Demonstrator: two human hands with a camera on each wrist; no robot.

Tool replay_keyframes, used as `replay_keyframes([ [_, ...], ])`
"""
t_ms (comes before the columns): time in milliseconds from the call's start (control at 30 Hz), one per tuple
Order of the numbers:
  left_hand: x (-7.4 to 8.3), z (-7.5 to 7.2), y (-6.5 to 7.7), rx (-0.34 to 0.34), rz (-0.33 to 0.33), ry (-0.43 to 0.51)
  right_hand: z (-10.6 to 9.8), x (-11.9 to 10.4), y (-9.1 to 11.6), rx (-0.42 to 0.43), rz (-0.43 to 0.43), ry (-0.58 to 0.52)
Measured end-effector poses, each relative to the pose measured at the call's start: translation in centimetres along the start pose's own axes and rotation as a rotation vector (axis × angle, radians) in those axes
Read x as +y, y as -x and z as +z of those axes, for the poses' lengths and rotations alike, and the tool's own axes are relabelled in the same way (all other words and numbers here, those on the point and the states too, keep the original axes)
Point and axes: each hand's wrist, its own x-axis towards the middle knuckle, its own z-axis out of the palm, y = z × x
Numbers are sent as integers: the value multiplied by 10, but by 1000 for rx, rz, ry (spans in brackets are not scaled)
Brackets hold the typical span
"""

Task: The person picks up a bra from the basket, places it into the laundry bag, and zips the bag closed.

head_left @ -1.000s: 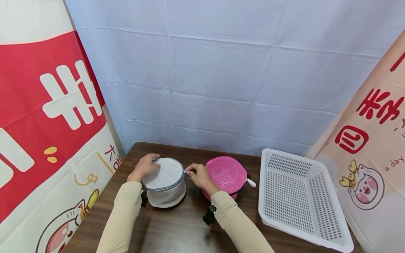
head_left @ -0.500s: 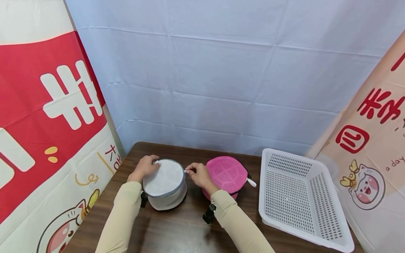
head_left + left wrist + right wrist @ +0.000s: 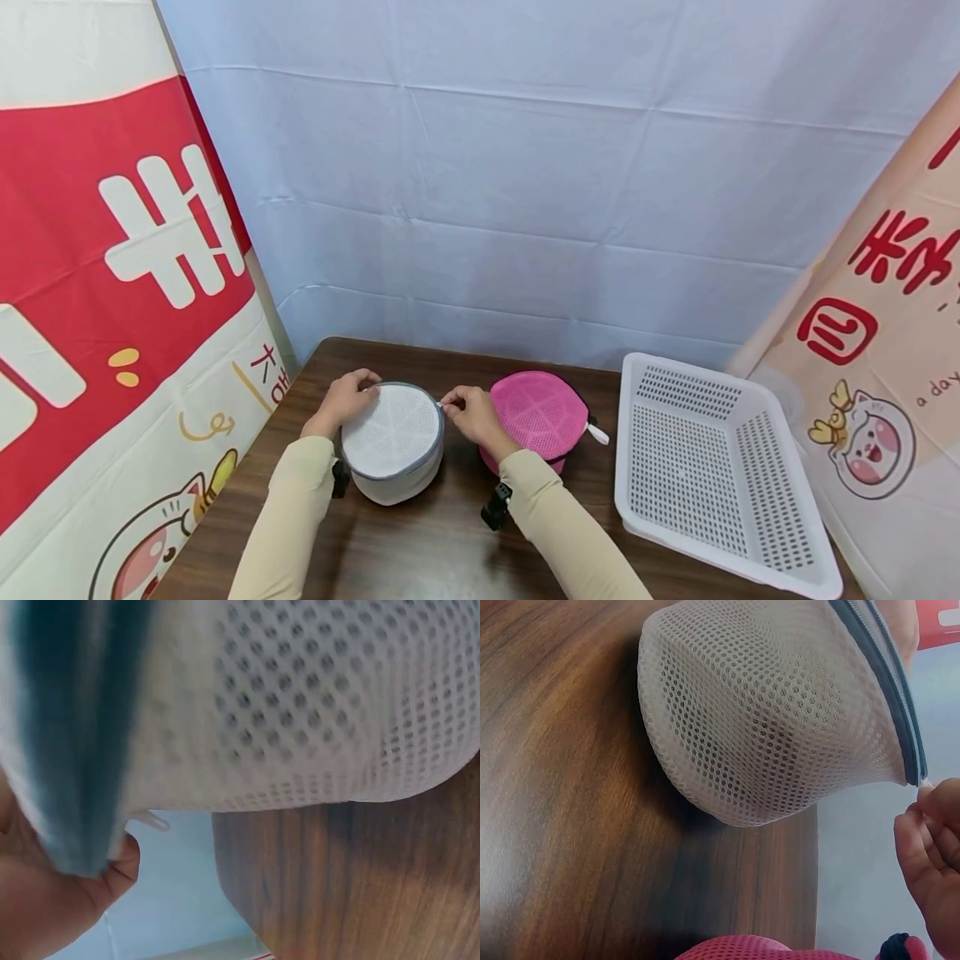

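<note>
A round white mesh laundry bag (image 3: 392, 433) with a grey-blue zipper band (image 3: 889, 690) round its top stands at the left of the table. Its top faces up and tips toward me in the head view. My left hand (image 3: 348, 400) holds the bag's rim at the back left, fingers bent over the band. At the right of the rim, my right hand (image 3: 472, 414) pinches a small white tab (image 3: 925, 784) between thumb and forefinger. The left wrist view shows the mesh wall (image 3: 300, 697) up close.
Close to the right hand sits a pink mesh laundry bag (image 3: 536, 412) with a white tab (image 3: 597, 433). Farther right is a white perforated plastic basket (image 3: 624, 467). The wooden table (image 3: 420, 554) ends at a pale blue cloth backdrop (image 3: 480, 208).
The white bag's top has tipped toward me and moved slightly nearer, its dark bottom edge going out of sight. Both hands keep nearly the same place on the rim.
</note>
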Motion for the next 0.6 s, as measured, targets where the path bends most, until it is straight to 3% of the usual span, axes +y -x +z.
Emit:
replay_keyframes([
  [300, -4, 6, 6, 40, 27, 81, 3, 4, 1, -17, 6, 1],
  [600, -6, 8, 7, 52, -20, 169, 2, 1, 1, -14, 5, 39],
])
